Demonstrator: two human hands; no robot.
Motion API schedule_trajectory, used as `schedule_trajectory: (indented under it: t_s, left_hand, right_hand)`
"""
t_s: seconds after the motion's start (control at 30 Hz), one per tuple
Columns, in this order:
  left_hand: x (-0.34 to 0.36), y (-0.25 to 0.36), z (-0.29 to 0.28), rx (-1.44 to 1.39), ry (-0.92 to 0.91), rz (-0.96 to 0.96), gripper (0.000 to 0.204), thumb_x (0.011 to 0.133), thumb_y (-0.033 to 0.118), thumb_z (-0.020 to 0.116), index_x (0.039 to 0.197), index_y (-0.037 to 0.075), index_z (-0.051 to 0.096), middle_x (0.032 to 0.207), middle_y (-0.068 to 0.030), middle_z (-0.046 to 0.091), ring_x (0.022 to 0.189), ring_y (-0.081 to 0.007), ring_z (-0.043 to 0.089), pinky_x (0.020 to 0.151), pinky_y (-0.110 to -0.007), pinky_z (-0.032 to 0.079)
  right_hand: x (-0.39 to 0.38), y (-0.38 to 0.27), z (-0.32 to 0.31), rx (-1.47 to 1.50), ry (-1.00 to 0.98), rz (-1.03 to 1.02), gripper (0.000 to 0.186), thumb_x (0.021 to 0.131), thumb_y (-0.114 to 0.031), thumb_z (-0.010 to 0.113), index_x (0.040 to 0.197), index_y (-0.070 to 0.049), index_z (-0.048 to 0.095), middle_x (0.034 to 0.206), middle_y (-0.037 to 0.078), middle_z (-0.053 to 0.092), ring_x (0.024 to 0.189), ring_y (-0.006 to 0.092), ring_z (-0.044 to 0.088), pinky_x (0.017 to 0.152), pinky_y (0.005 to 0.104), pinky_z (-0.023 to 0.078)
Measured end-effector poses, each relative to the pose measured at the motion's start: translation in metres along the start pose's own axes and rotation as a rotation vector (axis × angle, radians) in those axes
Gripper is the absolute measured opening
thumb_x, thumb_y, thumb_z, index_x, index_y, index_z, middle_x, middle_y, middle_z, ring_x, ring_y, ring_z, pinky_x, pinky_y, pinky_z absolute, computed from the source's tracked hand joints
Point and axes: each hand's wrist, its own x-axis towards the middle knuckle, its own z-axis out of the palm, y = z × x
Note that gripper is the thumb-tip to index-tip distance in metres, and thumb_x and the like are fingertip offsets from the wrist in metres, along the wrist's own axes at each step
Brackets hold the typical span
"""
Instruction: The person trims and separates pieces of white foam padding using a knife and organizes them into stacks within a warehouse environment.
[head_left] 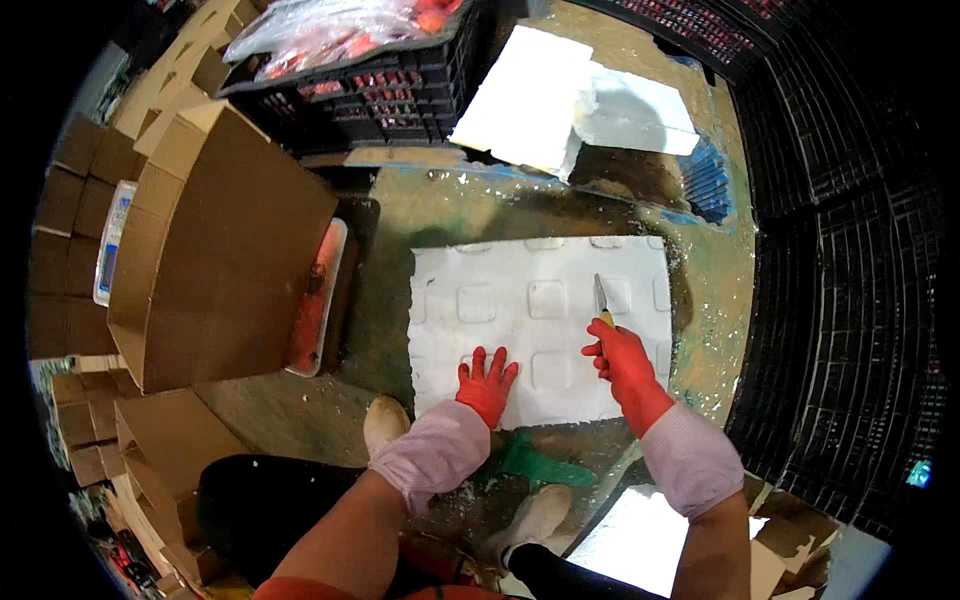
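Observation:
A white foam sheet (515, 345) with rows of rounded-square dents lies flat on the floor in front of me. My left hand (486, 388), in a red glove, rests on its near edge with the fingers spread and nothing in them. My right hand (625, 365), also red-gloved, is closed round the handle of a small knife (601, 296). The blade points away from me, over the right part of the sheet. I cannot tell whether its tip touches the foam.
Left, a tall open cardboard box (230, 250) stands on a red scale. A black crate (370, 95) with plastic-covered red produce is at the back. White foam pieces (530, 95) lie beyond the sheet. Stacked black crates (820, 260) line the right. Another white piece (635, 540) is beside my foot.

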Motion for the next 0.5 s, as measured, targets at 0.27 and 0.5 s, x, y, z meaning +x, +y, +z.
schedule_trajectory:
  t_s: [0.27, 0.5]
  left_hand:
    - [-0.004, -0.029, -0.004, -0.010, 0.042, 0.066, 0.100, 0.061, 0.017, 0.077, 0.142, 0.026, 0.019, 0.150, -0.0078, 0.009, 0.136, -0.0364, 0.012, 0.102, -0.058, 0.024]
    - [-0.010, -0.015, -0.028, 0.064, 0.066, 0.182, 0.104, 0.055, 0.028, 0.080, 0.141, 0.018, 0.022, 0.149, -0.0092, 0.012, 0.135, -0.0409, 0.011, 0.100, -0.064, 0.019]
  right_hand:
    - [-0.037, 0.086, -0.064, 0.178, 0.009, 0.027, 0.034, 0.091, -0.036, 0.049, 0.107, -0.009, 0.060, 0.082, 0.006, 0.062, 0.054, 0.0072, 0.047, 0.051, 0.0200, 0.038]
    - [-0.046, 0.108, -0.078, 0.221, -0.028, -0.106, 0.043, 0.091, -0.043, 0.047, 0.104, -0.005, 0.062, 0.074, 0.008, 0.061, 0.051, 0.0096, 0.048, 0.049, 0.0224, 0.038]
